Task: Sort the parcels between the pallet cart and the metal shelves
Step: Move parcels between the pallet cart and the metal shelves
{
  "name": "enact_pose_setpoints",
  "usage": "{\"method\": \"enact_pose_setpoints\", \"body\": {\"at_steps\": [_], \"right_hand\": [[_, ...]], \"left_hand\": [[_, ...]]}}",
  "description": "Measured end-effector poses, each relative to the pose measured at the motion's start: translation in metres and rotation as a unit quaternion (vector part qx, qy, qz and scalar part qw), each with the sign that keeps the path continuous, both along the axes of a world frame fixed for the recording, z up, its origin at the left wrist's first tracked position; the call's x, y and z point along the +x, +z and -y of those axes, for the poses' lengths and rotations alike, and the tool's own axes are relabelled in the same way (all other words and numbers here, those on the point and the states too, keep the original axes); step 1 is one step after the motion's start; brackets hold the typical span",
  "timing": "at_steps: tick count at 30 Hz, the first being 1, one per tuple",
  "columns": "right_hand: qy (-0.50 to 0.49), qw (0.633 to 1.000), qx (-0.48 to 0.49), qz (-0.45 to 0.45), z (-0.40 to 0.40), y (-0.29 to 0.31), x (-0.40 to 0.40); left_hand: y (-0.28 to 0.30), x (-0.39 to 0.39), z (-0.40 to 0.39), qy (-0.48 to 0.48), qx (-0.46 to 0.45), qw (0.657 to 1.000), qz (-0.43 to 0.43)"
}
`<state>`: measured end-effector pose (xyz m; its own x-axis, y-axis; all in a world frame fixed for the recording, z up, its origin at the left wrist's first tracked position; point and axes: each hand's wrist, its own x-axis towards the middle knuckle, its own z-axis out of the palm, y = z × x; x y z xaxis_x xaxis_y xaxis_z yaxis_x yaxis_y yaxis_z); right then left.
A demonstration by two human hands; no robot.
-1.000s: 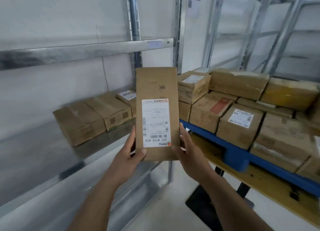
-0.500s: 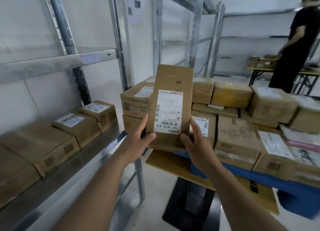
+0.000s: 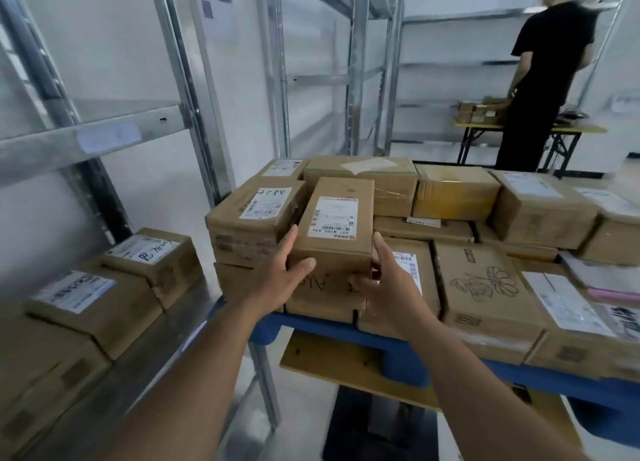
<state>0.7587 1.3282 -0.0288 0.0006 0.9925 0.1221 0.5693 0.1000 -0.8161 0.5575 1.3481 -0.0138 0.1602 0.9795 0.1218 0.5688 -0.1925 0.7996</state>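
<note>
Head view. Tall brown cardboard parcel with a white barcode label [image 3: 334, 232]: lying label-up among the stacked parcels at the near left corner of the blue plastic pallet [image 3: 408, 348], its long side running away from the camera, its near end resting on a lower carton. Left hand [image 3: 277, 278]: gripping the parcel's left side, thumb lying across the near end face, fingers reaching along the side. Right hand [image 3: 388, 287]: grasping the parcel's right side, thumb curling onto the near face, fingers standing along the edge. Brown carton marked "5828" [image 3: 254, 220]: sitting just left of the held parcel, touching it. Brown carton with a flower line drawing [image 3: 485, 284]: lying to the right, on the pallet's near edge. Galvanised metal shelf [image 3: 166, 339]: standing at left, carrying a row of brown labelled boxes [image 3: 104, 294] along its front edge. Person in black clothing [image 3: 540, 79]: standing at a yellow-topped table [image 3: 519, 128] at far right, back turned.
</note>
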Motion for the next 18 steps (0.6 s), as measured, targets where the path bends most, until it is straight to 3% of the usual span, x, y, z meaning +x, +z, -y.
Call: {"method": "enact_pose_setpoints", "body": {"at_steps": [4,8,11,14,18], "right_hand": [[-0.023,1.000,0.005,-0.004,-0.016,-0.004,-0.006],[-0.024,1.000,0.006,-0.013,-0.027,-0.004,-0.015],[-0.032,0.999,0.000,-0.016,-0.033,-0.003,-0.020],[-0.031,0.999,-0.007,-0.020,-0.037,-0.002,-0.025],[-0.033,0.999,-0.009,-0.011,-0.042,-0.002,-0.031]], "left_hand": [[0.006,-0.011,-0.017,0.020,0.065,0.993,-0.099],[0.018,-0.024,-0.033,0.045,0.180,0.962,-0.202],[0.019,-0.035,-0.048,0.022,0.174,0.943,-0.281],[0.015,-0.043,-0.057,0.014,0.150,0.945,-0.289],[0.013,-0.047,-0.062,0.020,0.186,0.940,-0.287]]}}
